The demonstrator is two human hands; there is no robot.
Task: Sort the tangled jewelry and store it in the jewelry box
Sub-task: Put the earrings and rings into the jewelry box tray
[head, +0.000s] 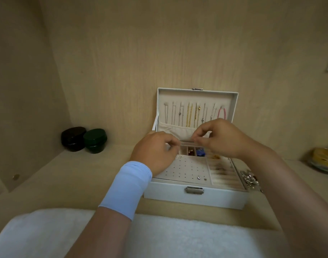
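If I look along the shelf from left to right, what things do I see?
From the left: shiny black round jar → shiny dark green round jar → open white jewelry box → pile of tangled silver jewelry → gold-lidded glass jar.

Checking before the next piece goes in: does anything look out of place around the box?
Yes: a tangled heap of silvery jewelry lies outside the jewelry box, beside its right front corner, not yet stored. Nothing else stands out.
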